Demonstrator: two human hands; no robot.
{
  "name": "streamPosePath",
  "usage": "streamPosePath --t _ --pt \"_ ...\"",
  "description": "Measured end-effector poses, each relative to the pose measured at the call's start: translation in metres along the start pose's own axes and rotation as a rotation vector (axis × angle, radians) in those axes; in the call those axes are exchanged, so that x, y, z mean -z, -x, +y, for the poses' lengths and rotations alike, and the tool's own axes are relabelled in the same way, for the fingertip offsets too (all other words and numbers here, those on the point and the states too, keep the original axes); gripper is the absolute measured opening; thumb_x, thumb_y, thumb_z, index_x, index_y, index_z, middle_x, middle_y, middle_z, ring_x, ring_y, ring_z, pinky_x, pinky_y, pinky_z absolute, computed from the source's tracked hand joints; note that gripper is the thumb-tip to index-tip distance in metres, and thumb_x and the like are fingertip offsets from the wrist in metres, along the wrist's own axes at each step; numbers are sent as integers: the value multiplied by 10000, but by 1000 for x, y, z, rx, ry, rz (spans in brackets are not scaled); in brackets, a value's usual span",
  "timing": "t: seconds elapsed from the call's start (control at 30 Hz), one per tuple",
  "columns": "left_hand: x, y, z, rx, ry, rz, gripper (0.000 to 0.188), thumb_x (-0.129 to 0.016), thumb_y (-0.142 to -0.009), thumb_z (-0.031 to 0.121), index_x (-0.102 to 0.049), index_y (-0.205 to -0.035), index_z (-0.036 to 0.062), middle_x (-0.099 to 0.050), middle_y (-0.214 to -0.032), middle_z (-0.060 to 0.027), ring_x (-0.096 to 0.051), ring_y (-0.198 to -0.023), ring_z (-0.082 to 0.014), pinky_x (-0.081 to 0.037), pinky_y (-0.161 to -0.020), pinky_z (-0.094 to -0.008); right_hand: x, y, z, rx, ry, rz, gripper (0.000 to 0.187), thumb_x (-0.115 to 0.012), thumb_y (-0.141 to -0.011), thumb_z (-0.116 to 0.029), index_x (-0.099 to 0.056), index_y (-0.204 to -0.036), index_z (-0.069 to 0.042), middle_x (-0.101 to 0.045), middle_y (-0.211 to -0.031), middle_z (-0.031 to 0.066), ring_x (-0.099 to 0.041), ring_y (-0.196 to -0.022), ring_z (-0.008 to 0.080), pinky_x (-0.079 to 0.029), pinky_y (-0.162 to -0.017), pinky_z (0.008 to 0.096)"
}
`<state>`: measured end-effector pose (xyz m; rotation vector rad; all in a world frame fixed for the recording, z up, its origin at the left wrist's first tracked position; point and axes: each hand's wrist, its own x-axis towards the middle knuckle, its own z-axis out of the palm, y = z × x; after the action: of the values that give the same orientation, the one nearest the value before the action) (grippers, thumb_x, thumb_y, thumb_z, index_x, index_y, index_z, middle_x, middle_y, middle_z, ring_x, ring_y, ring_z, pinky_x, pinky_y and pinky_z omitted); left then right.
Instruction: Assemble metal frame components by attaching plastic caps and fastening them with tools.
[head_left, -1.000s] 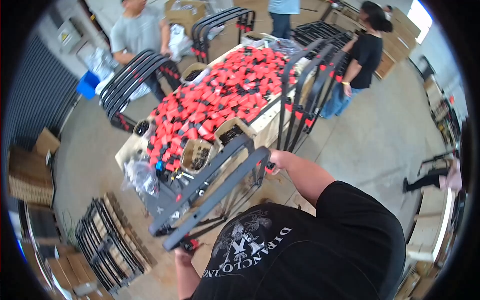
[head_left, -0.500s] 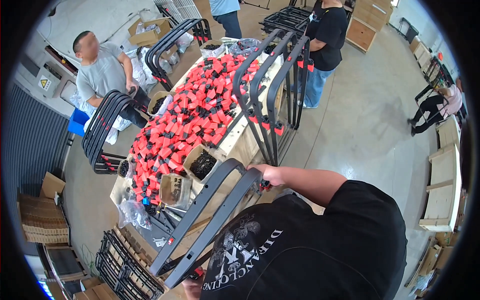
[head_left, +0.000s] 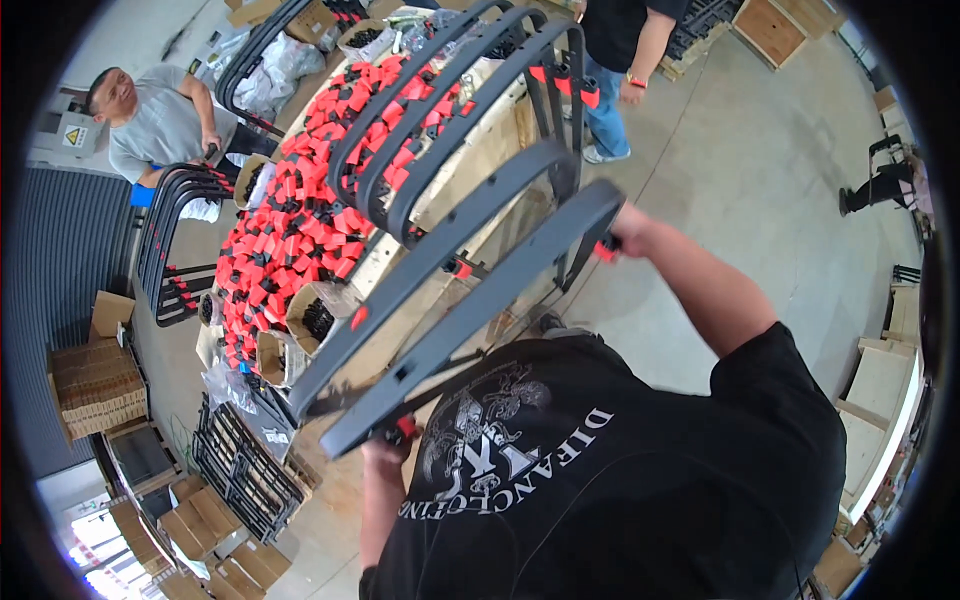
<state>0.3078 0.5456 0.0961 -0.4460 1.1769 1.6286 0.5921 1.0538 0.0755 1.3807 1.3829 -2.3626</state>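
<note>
A black metal frame of two long tubes with rounded bends point(head_left: 490, 270) slants across my front, held up at chest height beside the table. My right hand point(head_left: 632, 228) grips its far right end, next to a red-and-black plastic fitting. My left hand point(head_left: 388, 447) closes round the near left end, by another red piece; part of its fingers is hidden behind the tube. Just beyond stand several similar black frames point(head_left: 460, 125) with red fittings, leaning at the table's right edge. Red and black plastic caps point(head_left: 290, 235) lie heaped on the table.
Open boxes of small black parts point(head_left: 318, 312) stand along the table's near edge. Across the table, a person in grey point(head_left: 165, 125) is beside stacked black frames point(head_left: 175, 240). Another person in black point(head_left: 615, 60) stands at the far right. Flat frames point(head_left: 245, 465) and cartons point(head_left: 205, 520) sit lower left.
The held frame has risen and swung to the right with both my hands on it. My view has shifted, and the person in black now shows a lowered arm.
</note>
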Motion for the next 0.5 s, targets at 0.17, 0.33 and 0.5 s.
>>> streamPosePath --t 0.17,0.33,0.5 --pt "-107 -57 -42 88 35 67 452 -551 -956 538 -645 -1082 113 -676 -920 -82 -640 -700 -288 -532 -600 -444 95 3 -61 -82 46 162 541 -462 -944 -704 -663 -835 -213 -605 -634 6 -641 -508 238 -408 -417 442" --pt "-158 -98 -73 202 18 109 542 -545 -951 574 -631 -1099 59 -643 -1029 -138 -607 -851 -319 -521 -773 -522 161 -23 -102 -147 33 240 590 -496 -871 -803 -632 -759 -240 -596 -649 8 -587 -521 253 -387 -528 425" --pt "-199 -117 -97 233 5 22 392 -555 -984 462 -632 -1068 87 -652 -1083 -133 -603 -886 -326 -514 -790 -526 202 -49 -129 -160 -13 268 615 -484 -861 -822 -653 -794 -235 -605 -664 2 -594 -554 257 -411 -570 453"
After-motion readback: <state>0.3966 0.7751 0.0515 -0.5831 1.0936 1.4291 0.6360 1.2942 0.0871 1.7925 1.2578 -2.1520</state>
